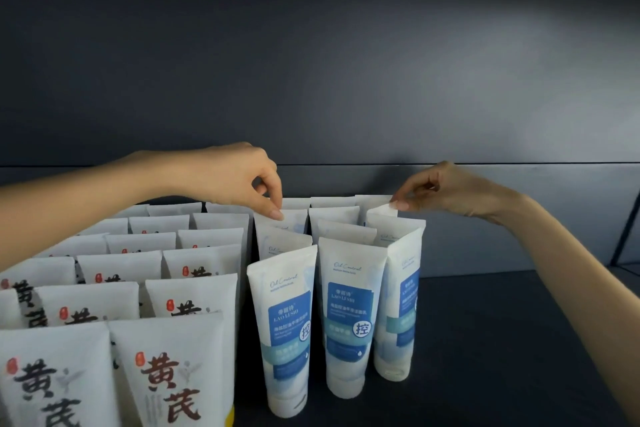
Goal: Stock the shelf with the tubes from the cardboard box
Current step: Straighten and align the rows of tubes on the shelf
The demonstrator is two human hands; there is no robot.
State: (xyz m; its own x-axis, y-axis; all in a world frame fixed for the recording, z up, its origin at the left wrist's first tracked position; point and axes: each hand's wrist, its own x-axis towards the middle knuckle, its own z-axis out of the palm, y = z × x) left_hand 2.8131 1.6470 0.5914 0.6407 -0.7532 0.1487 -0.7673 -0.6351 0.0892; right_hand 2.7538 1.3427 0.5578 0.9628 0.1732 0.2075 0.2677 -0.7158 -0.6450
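The scene was dim, with a soft pale glow spreading over the dark back panel [485, 45] from the upper right and fading almost to black at the top left. The white tubes [349, 308] stood out bright against the dark shelf [502, 340] and threw only faint shadows between their rows. The picture was slightly soft, the nearest lower-left tubes blurred, and the wide lens stretched it toward the edges.

White blue-labelled tubes [287, 329] stand cap-down in 3 front-to-back columns on the dark shelf [502, 340].
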